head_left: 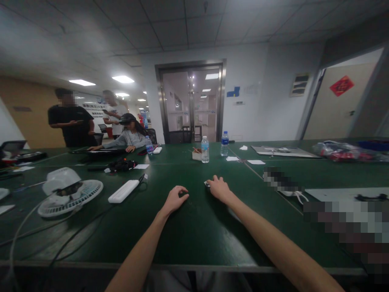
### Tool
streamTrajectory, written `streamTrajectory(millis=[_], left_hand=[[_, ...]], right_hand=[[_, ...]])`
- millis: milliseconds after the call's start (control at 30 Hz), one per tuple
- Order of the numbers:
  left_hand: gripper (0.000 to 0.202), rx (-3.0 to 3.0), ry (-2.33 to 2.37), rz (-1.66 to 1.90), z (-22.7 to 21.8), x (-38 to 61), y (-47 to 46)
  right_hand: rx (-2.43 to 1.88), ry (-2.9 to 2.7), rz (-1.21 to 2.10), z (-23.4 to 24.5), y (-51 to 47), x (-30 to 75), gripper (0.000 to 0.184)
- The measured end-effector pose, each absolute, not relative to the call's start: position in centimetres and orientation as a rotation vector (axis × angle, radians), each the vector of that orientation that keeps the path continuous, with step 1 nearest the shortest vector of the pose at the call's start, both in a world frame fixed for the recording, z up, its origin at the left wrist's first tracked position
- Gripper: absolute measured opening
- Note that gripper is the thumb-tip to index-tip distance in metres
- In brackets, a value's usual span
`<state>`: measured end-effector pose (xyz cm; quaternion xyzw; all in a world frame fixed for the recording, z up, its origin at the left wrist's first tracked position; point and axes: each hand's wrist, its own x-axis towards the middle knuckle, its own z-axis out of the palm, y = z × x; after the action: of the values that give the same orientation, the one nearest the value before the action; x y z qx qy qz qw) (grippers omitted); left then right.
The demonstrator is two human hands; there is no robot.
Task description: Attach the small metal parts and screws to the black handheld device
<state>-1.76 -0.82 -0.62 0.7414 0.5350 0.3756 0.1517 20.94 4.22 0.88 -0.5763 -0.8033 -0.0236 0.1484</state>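
My right hand (219, 189) rests low over the green table (194, 239), its fingers closed on a small flat object (207, 183). Only a white and dark edge of that object shows; its kind is hidden under the fingertips. My left hand (176, 198) lies to the left on the tabletop, fingers bent, with a gap between thumb and fingertips and nothing in it. Beyond the hands stand a clear water bottle (205, 150) and a small open box (197, 154) with thin sticks in it.
To the left are a white power strip (124, 191), a fan (71, 198) and trailing cables. Another bottle (224, 144) and paper scraps (256, 162) lie farther back. Flat panels (282, 151) and plastic bags (343, 151) are at right. A seated person (132, 136) works across the table.
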Motion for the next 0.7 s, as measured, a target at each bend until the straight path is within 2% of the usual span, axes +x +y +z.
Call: streamTrajectory(millis=[100,233,700], left_hand=[[0.018,2.18,1.602,0.964,-0.2,-1.4,-1.3],[0.018,2.368,1.726,0.708,0.3,-0.6,-2.1],[0.023,2.365,1.766,0.458,1.8,0.6,-3.0]], right_hand=[[-1.875,-2.172,-0.127,0.7,6.7,23.6,0.027],[-2.104,-2.035,-0.264,-0.3,10.4,26.9,0.034],[-2.26,-2.097,-0.135,-1.6,22.1,30.5,0.037]])
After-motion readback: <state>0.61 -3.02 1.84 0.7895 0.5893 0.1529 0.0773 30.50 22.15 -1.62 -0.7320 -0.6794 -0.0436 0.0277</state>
